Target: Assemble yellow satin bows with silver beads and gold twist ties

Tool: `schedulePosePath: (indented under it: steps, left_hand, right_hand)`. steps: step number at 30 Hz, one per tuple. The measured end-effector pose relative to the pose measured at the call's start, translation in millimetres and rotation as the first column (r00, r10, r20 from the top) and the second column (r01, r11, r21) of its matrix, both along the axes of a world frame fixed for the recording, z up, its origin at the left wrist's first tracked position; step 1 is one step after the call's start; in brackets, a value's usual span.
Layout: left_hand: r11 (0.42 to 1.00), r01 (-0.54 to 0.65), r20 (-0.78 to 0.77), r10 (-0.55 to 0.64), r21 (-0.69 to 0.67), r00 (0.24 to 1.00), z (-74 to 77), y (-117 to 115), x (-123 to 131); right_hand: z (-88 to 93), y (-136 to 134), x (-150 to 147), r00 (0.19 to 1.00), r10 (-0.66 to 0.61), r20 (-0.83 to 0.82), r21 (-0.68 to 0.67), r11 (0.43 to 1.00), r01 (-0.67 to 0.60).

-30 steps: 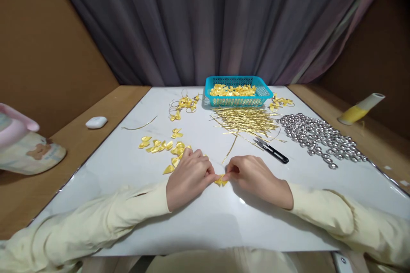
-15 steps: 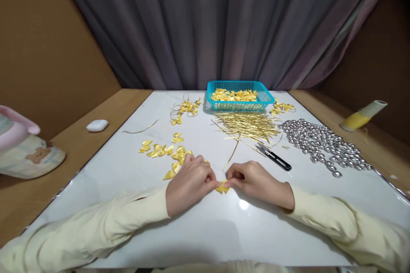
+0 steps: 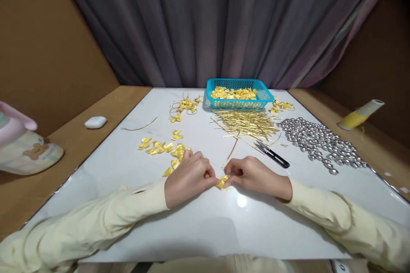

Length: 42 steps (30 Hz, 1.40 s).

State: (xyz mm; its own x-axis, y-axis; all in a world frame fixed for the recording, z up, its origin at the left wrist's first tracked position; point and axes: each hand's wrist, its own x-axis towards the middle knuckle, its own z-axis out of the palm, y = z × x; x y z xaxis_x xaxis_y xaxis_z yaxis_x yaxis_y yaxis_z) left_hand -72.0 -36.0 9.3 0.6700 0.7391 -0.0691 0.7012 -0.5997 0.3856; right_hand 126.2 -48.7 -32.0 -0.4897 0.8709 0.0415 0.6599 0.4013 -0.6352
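Note:
A small yellow ribbon bow (image 3: pixel 222 182) is pinched between both hands low over the white table. My left hand (image 3: pixel 192 177) grips its left side with thumb and fingers together. On the right side, my right hand (image 3: pixel 248 175) closes its thumb and fingertips on the same bow. Fingers cover part of the bow. Several loose yellow bows (image 3: pixel 160 148) lie beyond and left of my left hand, some partly hidden by it. A single gold wire tie (image 3: pixel 231 150) lies just beyond my right hand.
A blue basket (image 3: pixel 240 105) of yellow bows stands at the back, before a pile of gold ties (image 3: pixel 248 123). Black thread snips (image 3: pixel 273 155) and silver beads (image 3: pixel 320 140) lie right. A white case (image 3: pixel 95 122) and patterned cup (image 3: pixel 32 153) are left; a yellow-and-white tube (image 3: pixel 360 114) is far right.
The view has shifted slightly, so everything sits a little higher in the picture. Both hands keep hold of the bow, with only small finger movement.

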Motion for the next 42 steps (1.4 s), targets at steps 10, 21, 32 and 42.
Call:
schedulePosePath:
  steps: [10, 21, 32, 42]
  left_hand:
    - [0.986, 0.046, -0.022, -0.043, 0.160, 0.999, 0.2, -8, 3]
    - [0.996, -0.045, -0.055, 0.049, 0.072, 0.997, 19.8, 24, -17]
    - [0.956, -0.174, -0.065, 0.194, 0.236, 0.979, 58.0, 52, -54]
    - [0.914, -0.325, -0.222, 0.379, 0.242, 0.898, 63.4, 92, -83]
  right_hand:
    - [0.4, -8, -5, 0.990, -0.137, 0.025, -0.063, 0.988, 0.138]
    - [-6.5, 10, 3, 0.883, -0.201, -0.424, -0.356, 0.934, 0.042]
    - [3.7, 2, 0, 0.943, -0.060, -0.328, -0.196, 0.981, -0.006]
    - [3.2, -8, -6, 0.979, 0.161, -0.126, 0.007, 0.987, -0.161]
